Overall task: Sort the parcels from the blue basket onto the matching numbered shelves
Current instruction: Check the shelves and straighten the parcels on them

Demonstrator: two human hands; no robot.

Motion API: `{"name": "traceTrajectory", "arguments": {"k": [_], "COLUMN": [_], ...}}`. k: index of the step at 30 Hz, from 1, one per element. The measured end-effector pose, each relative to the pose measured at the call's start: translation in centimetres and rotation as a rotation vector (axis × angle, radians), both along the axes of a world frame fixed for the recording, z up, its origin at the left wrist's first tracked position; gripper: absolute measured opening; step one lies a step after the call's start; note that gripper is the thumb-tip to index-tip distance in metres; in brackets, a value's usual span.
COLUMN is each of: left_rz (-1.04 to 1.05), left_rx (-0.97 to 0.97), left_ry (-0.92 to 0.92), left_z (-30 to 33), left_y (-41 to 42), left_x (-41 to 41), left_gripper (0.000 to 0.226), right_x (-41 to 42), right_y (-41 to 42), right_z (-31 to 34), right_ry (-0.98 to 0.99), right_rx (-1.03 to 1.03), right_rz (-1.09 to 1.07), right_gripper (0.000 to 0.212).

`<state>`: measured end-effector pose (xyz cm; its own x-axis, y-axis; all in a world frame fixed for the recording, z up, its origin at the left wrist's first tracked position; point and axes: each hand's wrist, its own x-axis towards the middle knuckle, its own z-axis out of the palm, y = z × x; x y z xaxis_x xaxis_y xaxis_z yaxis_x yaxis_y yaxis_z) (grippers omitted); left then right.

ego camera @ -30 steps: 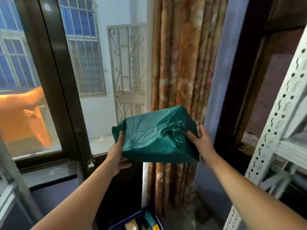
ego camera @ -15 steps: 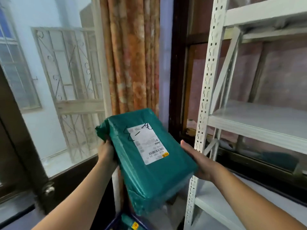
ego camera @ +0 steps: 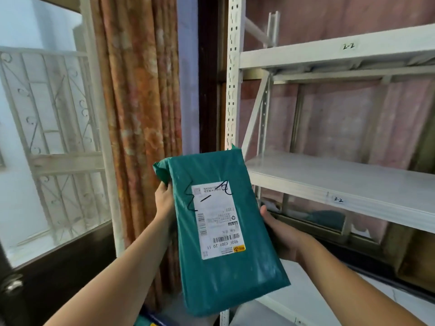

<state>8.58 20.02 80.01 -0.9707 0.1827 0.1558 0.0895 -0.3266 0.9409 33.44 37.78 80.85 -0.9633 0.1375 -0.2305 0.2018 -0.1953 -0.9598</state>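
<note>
I hold a teal plastic-wrapped parcel (ego camera: 221,267) in front of me, label side up. Its white shipping label (ego camera: 217,222) carries a handwritten black number, upside down from here. My left hand (ego camera: 164,203) grips the parcel's upper left edge. My right hand (ego camera: 280,234) supports its right side from beneath, fingers hidden behind it. A white metal rack stands to the right: one shelf (ego camera: 348,180) is tagged "3-2" (ego camera: 338,200) and the shelf above (ego camera: 329,55) is tagged "2-2" (ego camera: 348,46). A sliver of the blue basket (ego camera: 153,318) shows at the bottom edge.
The rack's perforated white upright (ego camera: 233,74) stands just behind the parcel's top. An orange patterned curtain (ego camera: 141,95) hangs left of it, beside a glass door with a white grille (ego camera: 49,137). A dark teal parcel (ego camera: 327,218) lies behind, below the 3-2 shelf.
My view has swung right from the window to the rack. The parcel was turned over so its label faces up, and it now sits close to the rack's upright.
</note>
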Motion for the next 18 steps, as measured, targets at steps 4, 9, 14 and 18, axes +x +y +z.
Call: {"name": "traceTrajectory", "arguments": {"k": [4, 9, 14, 18], "left_rz": [-0.004, -0.038, -0.217, -0.347], "left_rx": [0.066, 0.034, 0.047, -0.079], "left_ry": [-0.028, 0.033, 0.027, 0.036], "left_z": [2.6, 4.4, 6.8, 7.7], "left_y": [2.7, 5.2, 6.9, 6.9], "left_x": [7.0, 10.6, 11.7, 10.4], "left_gripper": [0.035, 0.032, 0.031, 0.022], "right_x": [3.5, 6.4, 7.0, 7.0], "right_y": [1.5, 3.1, 5.0, 6.6], "right_z": [1.4, 2.4, 3.0, 3.8], "right_ry": [0.021, 0.091, 0.214, 0.269], "right_rx": [0.047, 0.186, 0.161, 0.289], "right_rz": [-0.041, -0.092, -0.129, -0.234], "right_gripper": [0.093, 0.075, 0.085, 0.101]}}
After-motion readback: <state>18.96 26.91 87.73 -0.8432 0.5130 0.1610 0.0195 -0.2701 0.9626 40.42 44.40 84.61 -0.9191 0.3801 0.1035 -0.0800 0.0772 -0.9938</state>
